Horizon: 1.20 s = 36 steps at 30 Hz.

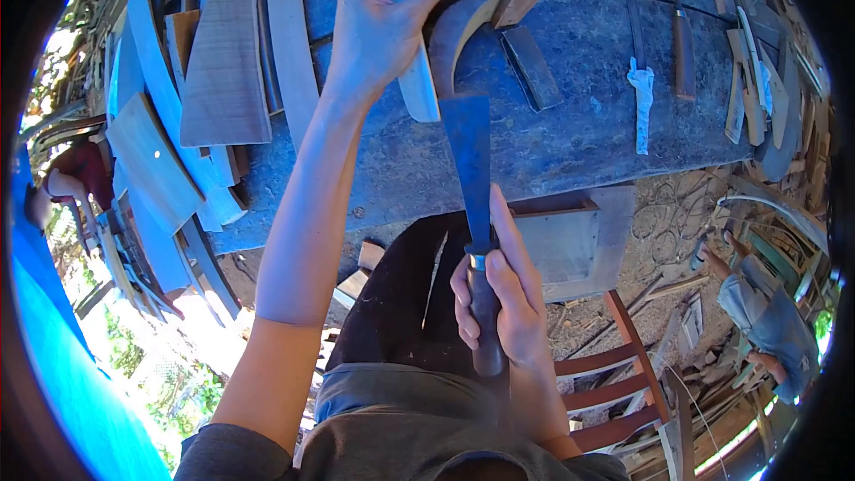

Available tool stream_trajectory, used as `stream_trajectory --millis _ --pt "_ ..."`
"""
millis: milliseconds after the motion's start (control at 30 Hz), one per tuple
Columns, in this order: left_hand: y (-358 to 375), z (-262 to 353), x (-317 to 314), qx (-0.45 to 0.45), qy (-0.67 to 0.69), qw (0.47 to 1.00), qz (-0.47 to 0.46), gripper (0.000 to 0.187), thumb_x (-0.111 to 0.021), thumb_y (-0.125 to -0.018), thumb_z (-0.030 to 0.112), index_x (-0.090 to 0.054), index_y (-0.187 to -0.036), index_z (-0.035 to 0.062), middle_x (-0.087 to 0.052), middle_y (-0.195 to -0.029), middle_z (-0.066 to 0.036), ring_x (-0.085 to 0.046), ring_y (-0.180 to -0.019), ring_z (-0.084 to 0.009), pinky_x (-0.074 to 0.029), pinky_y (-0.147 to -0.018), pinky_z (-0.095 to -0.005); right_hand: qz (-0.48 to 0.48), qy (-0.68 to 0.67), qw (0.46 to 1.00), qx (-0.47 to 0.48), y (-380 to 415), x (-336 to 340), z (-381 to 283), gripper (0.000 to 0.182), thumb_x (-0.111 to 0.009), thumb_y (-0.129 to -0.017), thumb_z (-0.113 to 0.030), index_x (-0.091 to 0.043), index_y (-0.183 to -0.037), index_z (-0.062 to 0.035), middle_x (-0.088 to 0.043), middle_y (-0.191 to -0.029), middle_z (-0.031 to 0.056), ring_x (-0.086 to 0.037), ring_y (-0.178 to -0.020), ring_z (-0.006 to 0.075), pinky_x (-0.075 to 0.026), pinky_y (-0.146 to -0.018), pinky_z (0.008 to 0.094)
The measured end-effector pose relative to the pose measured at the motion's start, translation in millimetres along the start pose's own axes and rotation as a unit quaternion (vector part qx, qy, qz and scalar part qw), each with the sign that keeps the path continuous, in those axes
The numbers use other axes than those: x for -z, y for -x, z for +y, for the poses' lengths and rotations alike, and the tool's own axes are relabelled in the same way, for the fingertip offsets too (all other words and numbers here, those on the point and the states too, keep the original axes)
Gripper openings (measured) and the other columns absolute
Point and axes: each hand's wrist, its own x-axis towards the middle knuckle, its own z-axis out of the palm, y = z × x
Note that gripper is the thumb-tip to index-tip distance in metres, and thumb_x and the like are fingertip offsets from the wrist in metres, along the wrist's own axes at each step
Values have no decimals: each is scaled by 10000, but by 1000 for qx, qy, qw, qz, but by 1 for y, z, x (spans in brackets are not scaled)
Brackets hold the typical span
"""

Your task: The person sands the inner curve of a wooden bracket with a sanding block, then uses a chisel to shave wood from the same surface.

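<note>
My left hand (pixel 383 27) is closed around the upper end of a curved wooden piece (pixel 459 40), which it holds up on the workbench (pixel 356 160). A short block end (pixel 521 2) juts from its top right corner. My right hand (pixel 508 303) grips the dark round handle of a wide flat-bladed chisel (pixel 468 147). The blade points away from me, flares toward its end, and its tip overlaps the lower end of the curved piece in this view. Just right of the curved piece lies a small dark wooden block (pixel 532 69).
Wooden boards (pixel 225 62) are piled on the bench's left. Toward the right lie a tool with a white-wrapped handle (pixel 640 107) and a wooden-handled tool (pixel 683 53). A slatted wooden chair (pixel 614 383) stands below right. Another person (pixel 757 312) is at far right, among wood scraps.
</note>
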Motion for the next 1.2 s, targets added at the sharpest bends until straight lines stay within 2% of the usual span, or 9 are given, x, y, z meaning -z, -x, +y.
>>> stream_trajectory --millis 33,100,133,200,600,833,900,1000,1200 --pt "-2 7 -2 1 4 1000 1 225 -672 -956 251 -750 -1134 137 -717 -1049 -17 -635 -979 -99 -503 -904 -256 3 3 1000 0 -6 0 -2 598 -368 -1063 -256 -108 -1593 -163 -543 -744 81 -501 -450 87 -431 -382 222" --pt "-6 21 -3 118 73 990 4 505 -712 -919 167 -526 -1360 8 -684 -1172 -119 -630 -1086 -189 -501 -856 -304 -7 26 999 20 -21 -2 -5 604 -370 -1062 -257 -100 -1593 -155 -540 -730 77 -496 -446 84 -437 -385 225" --pt "-4 15 -2 115 71 991 5 505 -712 -919 167 -526 -1360 8 -684 -1172 -119 -630 -1086 -189 -501 -856 -304 -10 26 999 22 -20 -2 -4 604 -370 -1062 -257 -100 -1593 -155 -540 -730 77 -496 -446 84 -437 -385 225" --pt "0 2 0 20 2 1000 0 231 -674 -955 255 -749 -1137 135 -715 -1047 -18 -637 -978 -100 -507 -899 -254 11 23 1000 11 -12 -4 -1 597 -365 -1064 -248 -102 -1593 -162 -540 -738 82 -493 -445 88 -437 -387 226" --pt "2 -1 -3 2 30 1000 8 221 -673 -955 249 -753 -1130 141 -708 -1056 -3 -632 -991 -105 -502 -916 -256 11 21 1000 8 0 -5 -1 582 -333 -1066 -215 -93 -1594 -158 -532 -740 80 -486 -439 94 -424 -386 222" --pt "3 -2 -2 33 12 999 5 221 -675 -953 259 -756 -1125 145 -713 -1048 -12 -634 -983 -103 -503 -913 -259 19 34 999 11 -4 -6 -1 588 -343 -1065 -229 -94 -1594 -156 -532 -731 79 -484 -435 91 -424 -377 223" --pt "1 -8 0 -6 26 1000 1 224 -676 -953 261 -756 -1126 143 -715 -1050 -17 -635 -978 -104 -509 -899 -261 11 15 1000 0 0 -5 -4 591 -340 -1064 -227 -89 -1594 -153 -530 -724 80 -481 -433 91 -427 -379 224" --pt "2 -5 -1 7 -4 1000 7 225 -676 -953 258 -755 -1127 140 -717 -1049 -18 -635 -977 -105 -512 -893 -261 10 23 1000 9 -18 -7 -8 588 -335 -1064 -223 -89 -1594 -151 -528 -716 82 -476 -430 91 -430 -382 225" --pt "3 -8 -3 6 22 1000 14 227 -681 -948 257 -755 -1125 134 -719 -1046 -23 -644 -961 -109 -517 -882 -255 12 13 1000 -7 3 -5 -7 593 -334 -1065 -227 -80 -1593 -137 -527 -711 84 -472 -431 88 -433 -386 227"
